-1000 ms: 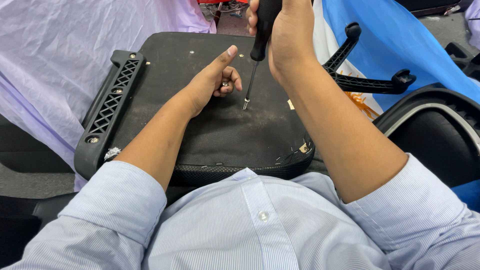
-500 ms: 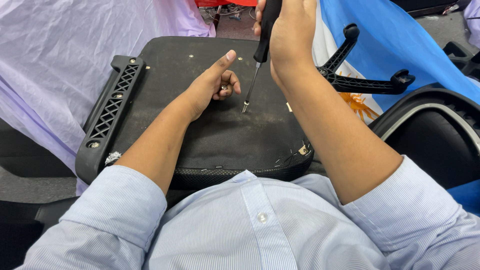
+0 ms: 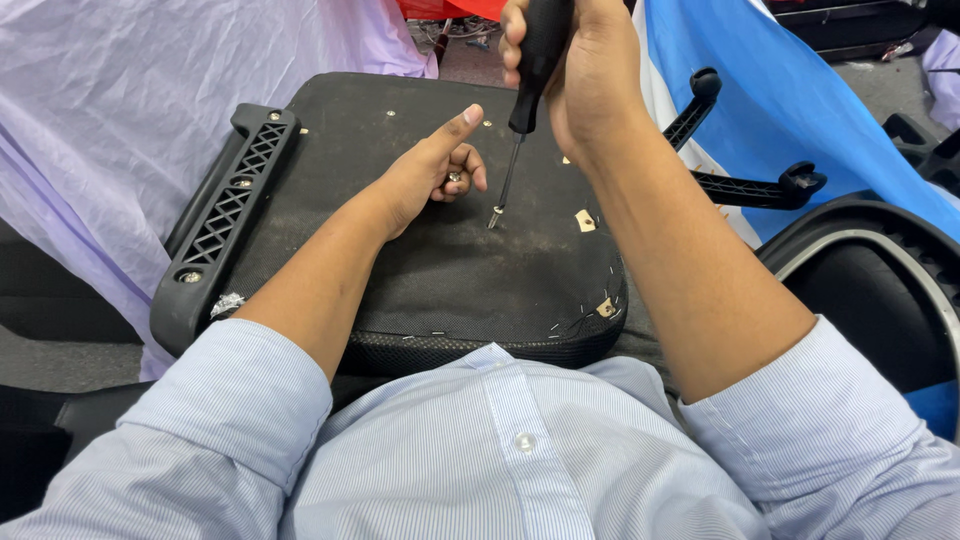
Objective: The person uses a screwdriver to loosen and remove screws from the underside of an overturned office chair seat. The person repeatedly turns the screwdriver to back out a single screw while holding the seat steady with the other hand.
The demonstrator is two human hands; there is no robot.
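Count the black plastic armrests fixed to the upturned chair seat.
1: the armrest runs along the seat's left edge, left of the left hand. The right edge shows none; the right forearm may hide one.

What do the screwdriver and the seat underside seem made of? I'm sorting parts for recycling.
Screwdriver: matte black handle, likely plastic or rubber; thin shiny shaft, probably steel. Seat underside: dull black fabric, seemingly stapled along the edge. Armrest: black moulded plastic, by its lattice.

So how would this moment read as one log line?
right hand: grips screwdriver, tip down over upturned chair seat | left hand: rests on seat, pinching small screw
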